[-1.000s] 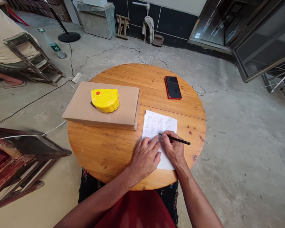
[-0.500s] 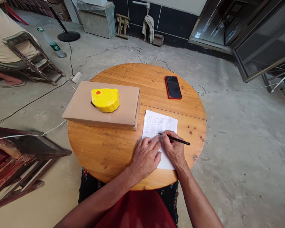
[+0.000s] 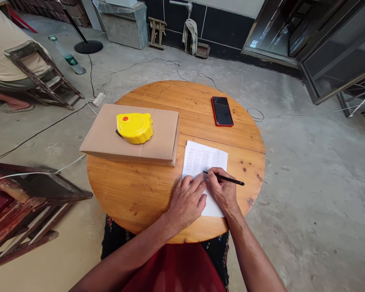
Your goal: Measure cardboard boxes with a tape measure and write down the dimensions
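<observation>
A black pen is pinched in my right hand, its tip on a white sheet of paper with rows of handwriting on the upper part. My left hand lies flat with fingers spread, over the lower left of the sheet and the wood beside it. Left of the paper, a brown cardboard box rests on the round wooden table, with a yellow tape measure with a red button on top of it. A red-edged black phone lies face up beyond the paper.
At the left, a person sits on a wooden chair, near a plastic bottle and a black stand base. Another wooden chair stands at the lower left. Cables and a power strip lie on the floor.
</observation>
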